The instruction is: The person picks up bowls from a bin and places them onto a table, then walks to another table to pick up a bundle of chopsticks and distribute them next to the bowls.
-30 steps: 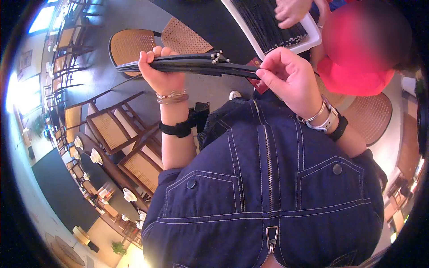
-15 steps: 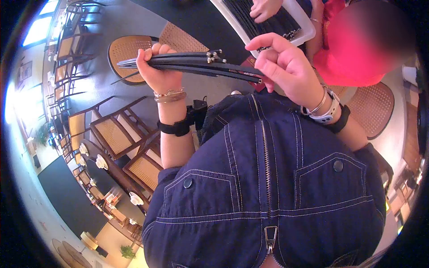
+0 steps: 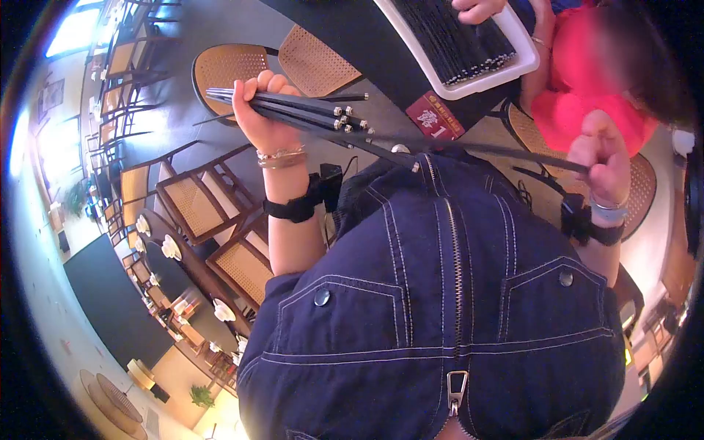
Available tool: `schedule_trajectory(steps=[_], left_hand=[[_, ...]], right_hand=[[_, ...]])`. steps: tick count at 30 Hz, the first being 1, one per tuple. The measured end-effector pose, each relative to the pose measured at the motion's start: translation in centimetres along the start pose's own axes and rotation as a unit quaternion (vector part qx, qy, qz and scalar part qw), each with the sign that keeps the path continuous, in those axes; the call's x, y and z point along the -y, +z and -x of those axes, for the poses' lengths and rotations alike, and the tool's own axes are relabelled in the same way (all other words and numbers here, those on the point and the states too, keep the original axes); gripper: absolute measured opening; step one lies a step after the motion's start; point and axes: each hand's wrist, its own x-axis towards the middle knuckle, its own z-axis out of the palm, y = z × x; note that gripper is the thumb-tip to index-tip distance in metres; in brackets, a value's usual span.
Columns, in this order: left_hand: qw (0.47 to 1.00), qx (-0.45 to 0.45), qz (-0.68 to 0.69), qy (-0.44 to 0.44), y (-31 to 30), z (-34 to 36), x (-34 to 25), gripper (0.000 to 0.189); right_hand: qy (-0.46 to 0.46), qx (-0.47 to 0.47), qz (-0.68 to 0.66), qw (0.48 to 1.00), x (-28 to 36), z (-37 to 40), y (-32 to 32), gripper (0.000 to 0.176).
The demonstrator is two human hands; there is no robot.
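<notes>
A bundle of black chopsticks [image 3: 323, 117] with silver ends is gripped in my left hand [image 3: 268, 117], their thin tips poking out past the thumb. The silver ends fan apart toward the right. Over at the right, my right hand [image 3: 605, 161] is closed on the end of one long dark stick [image 3: 506, 150], blurred by motion, which stretches left toward the bundle. A white tray [image 3: 458, 94] at the top holds many black chopsticks [image 3: 447, 37] lying side by side. Another person's hand [image 3: 478, 9] rests over that tray.
A person in a red top [image 3: 594, 88] is at the upper right. On the dark table [image 3: 352, 44] lies a red card [image 3: 434, 117] with writing. Cane chairs [image 3: 312, 62] stand by it, and more chairs [image 3: 194, 205] and a table with white cups [image 3: 172, 248] are at left.
My right hand has moved far to the right, away from the bundle, with a single stick in it. The bundle's silver ends are more spread out. The view has shifted slightly.
</notes>
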Motion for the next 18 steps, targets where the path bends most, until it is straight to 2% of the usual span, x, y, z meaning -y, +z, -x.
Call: schedule_trajectory(steps=[1,3,5,7,11,15,18], left_hand=[[1.0,0.004,0.005,-0.005,0.1,0.0,0.0,0.029],[1.0,0.006,0.008,-0.008,-0.1,0.0,-0.1,0.028],[1.0,-0.01,-0.007,-0.011,-0.4,-0.2,-0.3,0.031],[1.0,-0.005,-0.003,-0.018,-0.3,-0.1,-0.3,0.031],[1.0,0.004,0.004,-0.026,0.1,0.0,0.0,0.031],[1.0,-0.007,0.006,-0.027,0.1,0.2,0.0,0.031],[1.0,-0.005,0.0,-0.028,0.2,0.6,0.0,0.03]], right_hand=[[0.001,0.003,-0.003,1.0,-0.1,0.4,-1.0,0.052],[0.003,-0.057,-0.041,0.998,-0.4,0.8,-2.2,0.053],[0.001,-0.047,-0.02,0.999,-0.9,-0.2,-2.0,0.05],[0.052,-0.097,0.06,0.992,-2.0,-1.3,-1.8,0.044],[0.096,-0.082,0.077,0.989,-5.9,-3.1,-3.1,0.035],[0.126,-0.061,0.056,0.989,-8.8,-4.0,-4.4,0.026],[0.156,-0.101,-0.013,0.983,-11.0,-3.9,-5.6,0.024]])
